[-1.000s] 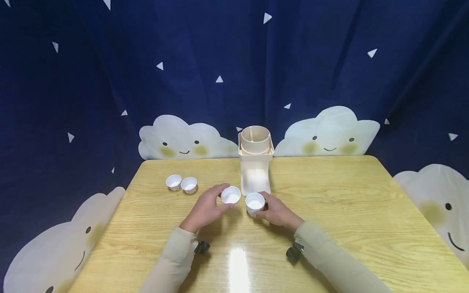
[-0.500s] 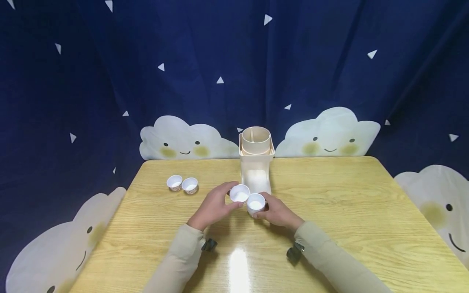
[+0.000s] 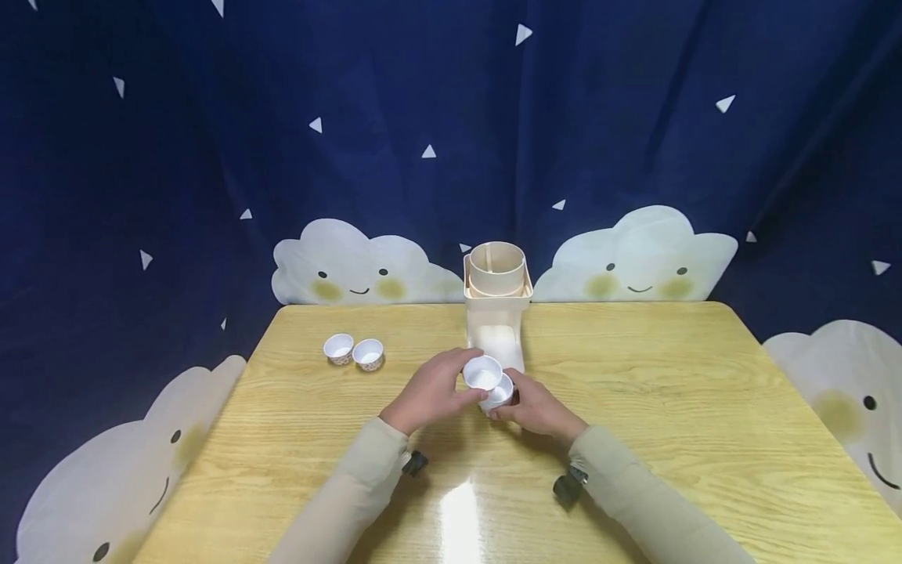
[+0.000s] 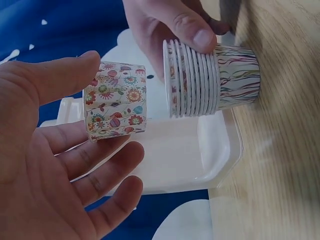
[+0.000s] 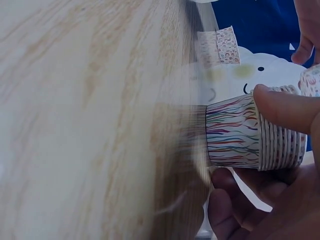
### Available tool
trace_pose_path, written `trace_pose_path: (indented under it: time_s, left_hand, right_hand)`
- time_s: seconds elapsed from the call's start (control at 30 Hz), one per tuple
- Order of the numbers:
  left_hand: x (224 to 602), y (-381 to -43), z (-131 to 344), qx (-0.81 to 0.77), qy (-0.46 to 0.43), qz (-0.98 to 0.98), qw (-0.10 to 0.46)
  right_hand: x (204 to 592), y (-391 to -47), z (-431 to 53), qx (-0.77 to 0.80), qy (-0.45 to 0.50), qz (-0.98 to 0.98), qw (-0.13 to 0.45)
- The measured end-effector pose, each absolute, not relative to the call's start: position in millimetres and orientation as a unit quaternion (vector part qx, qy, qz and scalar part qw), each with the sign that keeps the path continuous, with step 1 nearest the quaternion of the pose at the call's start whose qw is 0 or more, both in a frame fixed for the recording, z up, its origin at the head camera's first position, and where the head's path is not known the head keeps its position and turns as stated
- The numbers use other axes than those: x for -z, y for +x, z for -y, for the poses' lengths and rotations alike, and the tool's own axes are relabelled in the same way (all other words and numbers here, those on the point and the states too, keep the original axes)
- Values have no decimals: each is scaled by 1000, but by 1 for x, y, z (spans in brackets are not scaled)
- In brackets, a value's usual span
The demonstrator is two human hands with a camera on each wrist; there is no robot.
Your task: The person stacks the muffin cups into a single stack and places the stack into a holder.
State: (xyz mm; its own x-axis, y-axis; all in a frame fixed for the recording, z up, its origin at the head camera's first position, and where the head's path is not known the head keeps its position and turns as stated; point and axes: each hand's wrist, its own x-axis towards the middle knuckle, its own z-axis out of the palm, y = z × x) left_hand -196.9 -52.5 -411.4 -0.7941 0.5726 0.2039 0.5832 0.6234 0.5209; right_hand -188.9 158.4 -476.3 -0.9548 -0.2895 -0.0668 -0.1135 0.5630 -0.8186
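Observation:
My left hand (image 3: 437, 388) pinches a single paper baking cup (image 4: 117, 102) with a flower print between thumb and fingers. It hovers just above the mouth of a stack of paper cups (image 4: 235, 77), with a gap showing in the left wrist view. The stack's lowest cup bears wavy coloured stripes, and several nested rims show above it. My right hand (image 3: 539, 407) grips this stack, thumb on one side and fingers on the other; its base rests on the table. Two more paper cups (image 3: 368, 355) stand side by side to the left.
A cream plastic holder (image 3: 496, 309) with a round tube on top stands behind my hands, near the table's far edge. The wooden table (image 3: 648, 392) meets a dark blue curtain (image 3: 366, 94) with white clouds.
My left hand has carried its cup rightward, from beside the stack to above it. My right hand has stayed on the stack.

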Motion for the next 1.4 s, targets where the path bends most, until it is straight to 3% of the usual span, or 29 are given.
trace_pose_path:
  time_s: [1.4]
  left_hand:
    - [420,-202,37,303,-326,895,-13]
  right_hand:
    - [478,-189,-161,458,-128,-875,87]
